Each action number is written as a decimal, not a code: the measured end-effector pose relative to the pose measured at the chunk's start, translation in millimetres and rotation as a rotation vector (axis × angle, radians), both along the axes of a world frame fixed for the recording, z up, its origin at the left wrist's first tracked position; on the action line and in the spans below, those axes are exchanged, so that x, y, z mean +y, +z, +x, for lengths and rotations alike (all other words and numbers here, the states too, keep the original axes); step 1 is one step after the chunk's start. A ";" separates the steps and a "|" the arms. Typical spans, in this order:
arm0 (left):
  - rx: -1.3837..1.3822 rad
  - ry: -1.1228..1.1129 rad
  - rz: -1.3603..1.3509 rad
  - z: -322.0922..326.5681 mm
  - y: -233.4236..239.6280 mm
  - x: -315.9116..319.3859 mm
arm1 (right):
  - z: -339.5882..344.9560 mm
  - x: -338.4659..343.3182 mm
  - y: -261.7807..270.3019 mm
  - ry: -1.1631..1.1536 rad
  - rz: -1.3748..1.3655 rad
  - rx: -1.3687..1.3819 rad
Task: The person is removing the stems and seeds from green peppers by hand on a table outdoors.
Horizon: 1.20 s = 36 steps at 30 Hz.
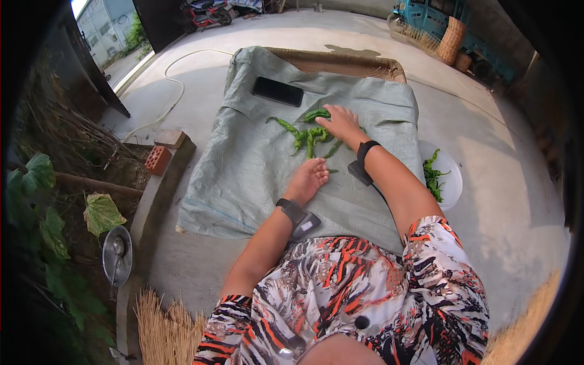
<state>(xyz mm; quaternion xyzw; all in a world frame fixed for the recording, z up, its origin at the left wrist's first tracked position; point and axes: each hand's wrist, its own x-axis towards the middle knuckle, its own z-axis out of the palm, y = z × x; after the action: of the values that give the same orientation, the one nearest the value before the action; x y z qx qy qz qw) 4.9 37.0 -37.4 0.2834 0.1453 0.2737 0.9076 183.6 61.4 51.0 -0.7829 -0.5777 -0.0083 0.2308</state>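
Note:
Several green chili peppers (310,135) lie in a loose cluster on a grey-green woven plastic sheet (255,173) in front of me. My right hand (341,122) is over the far side of the cluster. Its thumb and forefinger are at either side of one pepper's (315,115) end; whether they grip it is unclear. Below the cluster rests my left hand (309,179), fingers loosely curled beside a hanging pepper tip. A small green piece (333,171) shows just right of those fingers. What the left palm holds is hidden.
A black smartphone (278,91) lies on the sheet's far left. To the right, a white bowl (452,182) holds more peppers (433,175). The sheet drapes over a brown woven support (346,64). On the left are a brick (158,159), a concrete curb and a metal bowl (109,260).

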 end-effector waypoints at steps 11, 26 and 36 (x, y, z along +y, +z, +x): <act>-0.018 -0.037 -0.013 -5.7 12.6 -6.9 | -2.8 14.0 6.8 -0.040 -0.313 -0.025; -0.112 -0.270 0.058 -6.5 21.9 -4.0 | 1.0 -25.7 -17.4 0.449 -0.741 0.378; -0.162 -0.074 0.013 -12.9 25.4 -3.0 | -11.5 -93.7 -1.6 0.209 -0.215 0.877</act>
<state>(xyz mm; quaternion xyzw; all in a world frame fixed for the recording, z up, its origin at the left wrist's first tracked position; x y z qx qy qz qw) -8.0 34.0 -11.9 0.2713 0.0590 0.2628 0.9240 172.1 -32.3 49.4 -0.6693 -0.4990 0.4071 0.3705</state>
